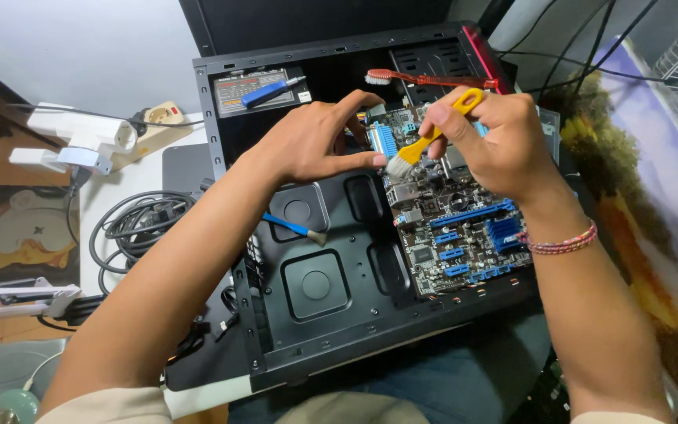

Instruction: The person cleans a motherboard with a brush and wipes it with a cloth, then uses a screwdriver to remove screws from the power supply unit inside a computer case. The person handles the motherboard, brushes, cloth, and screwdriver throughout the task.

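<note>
Fingers (453, 110) of my right hand (504, 137) pinch the yellow-handled brush (431, 141), its pale bristles down on the motherboard (457, 224) near the upper edge, while my left hand (315, 141) holds nothing, fingers stretched flat with the tips steadying on the board just beside the bristles. I judge short, light strokes best, sweeping dust away from the blue slots without snagging small parts. Lying open on its side, the black computer case (315, 283) holds the board, a blue-handled brush (296, 228) on its floor, a red toothbrush (425, 78) across the top, and a blue screwdriver (268, 92).
</note>
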